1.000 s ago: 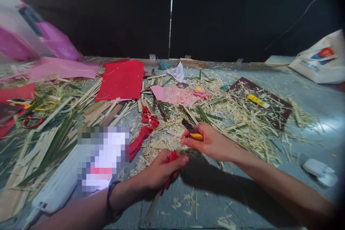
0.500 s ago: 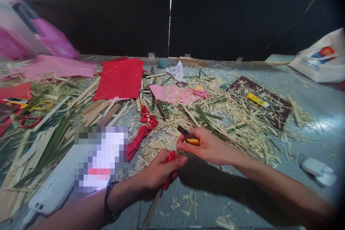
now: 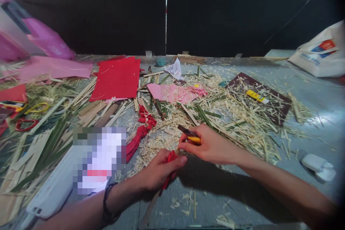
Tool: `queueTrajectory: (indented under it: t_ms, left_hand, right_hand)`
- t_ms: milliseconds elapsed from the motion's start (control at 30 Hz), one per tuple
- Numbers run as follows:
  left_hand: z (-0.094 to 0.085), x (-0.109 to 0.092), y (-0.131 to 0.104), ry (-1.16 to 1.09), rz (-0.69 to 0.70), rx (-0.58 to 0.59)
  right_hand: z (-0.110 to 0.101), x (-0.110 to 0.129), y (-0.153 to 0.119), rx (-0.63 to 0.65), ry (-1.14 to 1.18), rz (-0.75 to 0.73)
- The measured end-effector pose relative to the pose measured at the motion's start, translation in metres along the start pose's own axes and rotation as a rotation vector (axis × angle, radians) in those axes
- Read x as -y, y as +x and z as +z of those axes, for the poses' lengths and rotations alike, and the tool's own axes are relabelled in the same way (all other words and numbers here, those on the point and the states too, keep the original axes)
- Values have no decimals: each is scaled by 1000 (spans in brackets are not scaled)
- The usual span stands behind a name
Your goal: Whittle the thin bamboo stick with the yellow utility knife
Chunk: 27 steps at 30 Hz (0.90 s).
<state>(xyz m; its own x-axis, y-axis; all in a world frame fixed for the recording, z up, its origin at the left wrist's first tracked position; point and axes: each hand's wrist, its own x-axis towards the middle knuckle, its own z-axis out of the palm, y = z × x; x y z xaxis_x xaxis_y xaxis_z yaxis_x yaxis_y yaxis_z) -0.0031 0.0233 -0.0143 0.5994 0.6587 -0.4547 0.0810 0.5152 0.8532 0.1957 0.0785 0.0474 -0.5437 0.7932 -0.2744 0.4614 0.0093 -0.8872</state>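
My left hand (image 3: 161, 170) is closed around a red crumpled wrap (image 3: 171, 156), cloth or paper, with a thin bamboo strip (image 3: 150, 210) running out below it toward the near edge. My right hand (image 3: 206, 143) grips a yellow-and-black utility knife (image 3: 193, 138), its dark end pointing up and left. The right fingertips nearly meet the left thumb, close to the pale tip of the strip. Whether they touch that tip I cannot tell. Behind both hands lies a heap of bamboo shavings (image 3: 164, 140), with a twisted red strip (image 3: 138, 138) to the left.
Red sheets (image 3: 115, 79) and a pink sheet (image 3: 172, 92) lie farther back. A yellow glue tube (image 3: 256, 96) rests on a dark board (image 3: 280, 106). Left are bamboo strips (image 3: 51, 147), red-handled scissors (image 3: 25, 124) and a white power strip (image 3: 48, 194). At right sit a white case (image 3: 318, 165) and a bag (image 3: 319, 55).
The view has shifted slightly, so the background sits a little farther left. The knife in my right hand is tilted marginally differently. Both hands keep their grips in nearly the same place.
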Motion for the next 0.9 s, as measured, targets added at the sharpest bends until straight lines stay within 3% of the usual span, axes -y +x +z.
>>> queueTrajectory:
  t_ms: [167,400,567,667,800,900]
  left_hand:
    - [1,2,0,4,-29,-38]
    - [0,2,2,-4,11,-41]
    - [0,1,2,12,-33,-34]
    - [0,2,1,11,-78,-49]
    - [-1,3,1,20,-65,-16]
    - [-2,1,0,17,-16,2]
  right_hand:
    - [-22,-3,3,-154,-47,8]
    - [4,-9,4,39,85,-1]
    - [-28,-6,4,-254,10,17]
    - [-43,-3,3,-306,41,22]
    - [-39,-2,2,-291,-24,0]
    - [-24,-4,3,-145,-52,-14]
